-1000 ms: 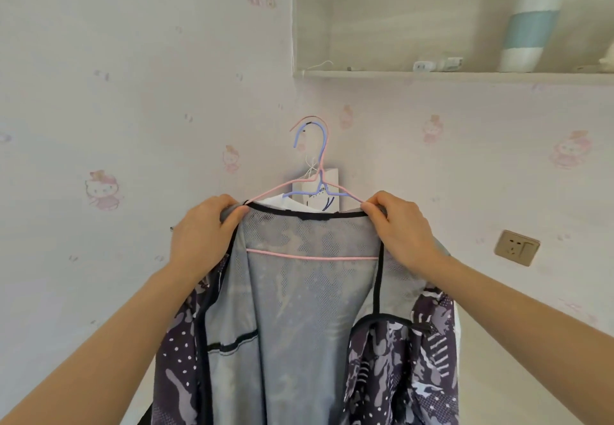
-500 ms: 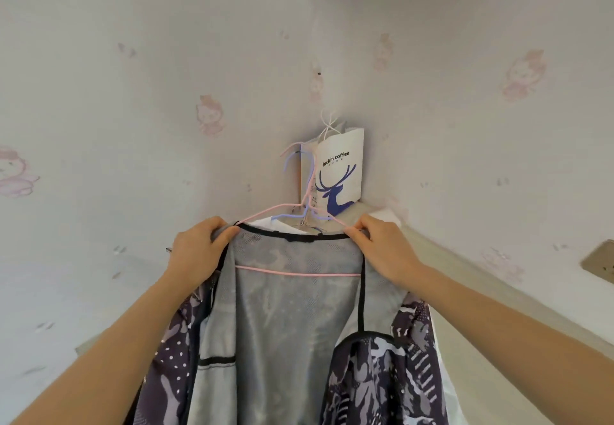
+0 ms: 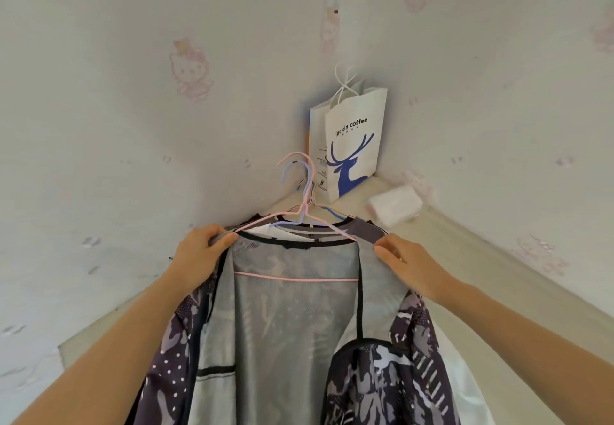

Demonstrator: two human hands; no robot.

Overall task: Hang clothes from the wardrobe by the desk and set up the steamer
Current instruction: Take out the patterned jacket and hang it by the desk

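Note:
A grey mesh-lined jacket (image 3: 292,325) with a purple camouflage outside hangs open on a pink wire hanger (image 3: 300,215). A blue hanger (image 3: 307,188) sits just behind the pink one, and a white garment (image 3: 262,229) shows at the collar behind the jacket. My left hand (image 3: 199,253) grips the jacket's left shoulder over the hanger end. My right hand (image 3: 402,263) pinches the right shoulder edge of the jacket. The hanger hooks point up, free of any rail in view.
A white paper bag (image 3: 349,145) printed with a blue deer stands in the wall corner on a pale desk top (image 3: 465,252). A small white wrapped pack (image 3: 393,205) lies beside it. Wallpapered walls close in on both sides.
The view has tilted down: the shelf with the cup left the frame and the bag and desk came in. The jacket sits lower against the corner; both hands keep hold of its shoulders.

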